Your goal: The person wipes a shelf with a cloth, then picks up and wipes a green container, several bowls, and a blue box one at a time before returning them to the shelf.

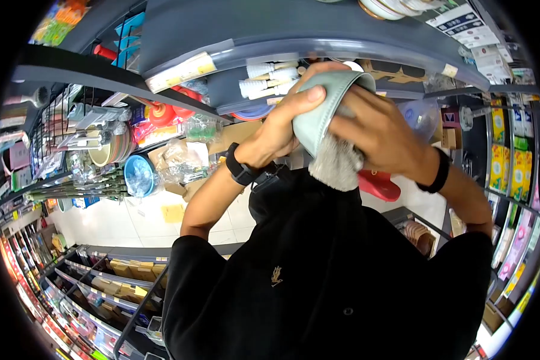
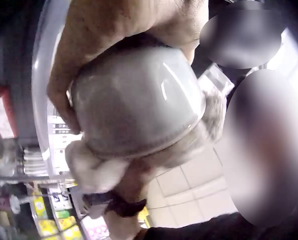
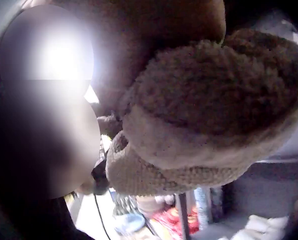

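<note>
A pale grey-green bowl (image 1: 314,123) is tilted on its side in front of my chest. My left hand (image 1: 280,120) grips it from outside, with the thumb lying along the outer wall. In the left wrist view the glossy outside of the bowl (image 2: 139,100) fills the middle. My right hand (image 1: 383,133) reaches in at the bowl's mouth and holds a fluffy grey cloth (image 1: 337,165) against the inside, part of it hanging out below the rim. Up close in the right wrist view, the bunched cloth (image 3: 204,95) shows its thick pile; the right fingertips are hidden.
A dark shelf (image 1: 318,27) stands right ahead, with several white-wrapped brushes (image 1: 270,78) behind my hands. Stacked bowls (image 1: 396,7) sit on its upper level. To the left are red plungers (image 1: 162,114) and a blue basin (image 1: 140,175). A red stool-like object (image 1: 379,185) is below.
</note>
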### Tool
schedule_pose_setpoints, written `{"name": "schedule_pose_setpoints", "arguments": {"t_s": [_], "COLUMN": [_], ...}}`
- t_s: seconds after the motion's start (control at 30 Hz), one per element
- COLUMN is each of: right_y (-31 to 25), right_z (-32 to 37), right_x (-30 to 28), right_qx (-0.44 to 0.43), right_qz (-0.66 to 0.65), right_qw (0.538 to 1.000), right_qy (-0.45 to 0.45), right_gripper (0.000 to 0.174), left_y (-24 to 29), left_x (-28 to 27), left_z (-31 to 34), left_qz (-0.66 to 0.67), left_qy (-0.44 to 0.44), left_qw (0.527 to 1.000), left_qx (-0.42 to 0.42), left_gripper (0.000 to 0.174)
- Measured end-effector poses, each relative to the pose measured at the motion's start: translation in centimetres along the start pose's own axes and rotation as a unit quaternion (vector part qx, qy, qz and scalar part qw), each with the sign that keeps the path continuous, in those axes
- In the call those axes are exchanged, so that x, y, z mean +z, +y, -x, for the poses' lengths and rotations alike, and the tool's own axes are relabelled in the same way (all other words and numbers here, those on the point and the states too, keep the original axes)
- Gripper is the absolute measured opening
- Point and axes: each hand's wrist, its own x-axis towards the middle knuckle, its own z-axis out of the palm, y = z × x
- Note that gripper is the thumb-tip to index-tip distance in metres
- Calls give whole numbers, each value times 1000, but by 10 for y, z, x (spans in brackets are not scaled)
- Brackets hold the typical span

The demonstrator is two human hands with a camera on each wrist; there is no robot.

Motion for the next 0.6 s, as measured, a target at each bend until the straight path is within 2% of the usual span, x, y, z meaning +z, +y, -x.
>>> {"name": "schedule_pose_setpoints", "arguments": {"t_s": [0.03,0.07,0.13,0.2,0.23,0.27,0.3,0.33,0.37,0.43,0.47,0.53,0.6], "right_y": [5,10,21,26,26,27,32,38,43,43,39,27,23], "right_z": [2,8,13,25,28,34,50,69,93,126,129,116,118], "right_x": [0,1,-14,-48,-70,-86,-86,-85,-83,-74,-68,-56,-52], "right_qx": [-52,-101,-150,-60,-12,36,89,145,142,350,352,399,419], "right_qz": [78,131,172,244,186,124,95,67,63,153,150,-48,-98], "right_qw": [995,984,972,968,982,990,981,960,961,896,895,851,836], "right_qy": [-35,-66,-48,-19,21,58,145,230,230,228,228,338,340], "right_gripper": [29,20,34,42,47,51,48,46,46,42,42,44,43], "left_y": [-11,-21,-33,-44,-52,-60,-65,-73,-82,-97,-102,-106,-110], "left_x": [-7,-19,-20,-26,-39,-53,-60,-66,-72,-83,-87,-93,-97], "left_z": [-1,2,-3,-3,1,6,10,11,10,9,10,13,15], "left_qz": [25,56,203,219,348,469,571,578,572,559,556,547,539], "left_qy": [14,59,102,137,59,-20,-53,-79,-92,-100,-102,-101,-100], "left_qw": [999,991,963,961,933,882,817,809,812,820,823,829,834], "left_qx": [-19,-110,-145,-94,-69,-41,-62,-67,-67,-64,-65,-66,-64], "left_gripper": [69,66,67,74,75,76,78,78,78,78,79,79,80]}}
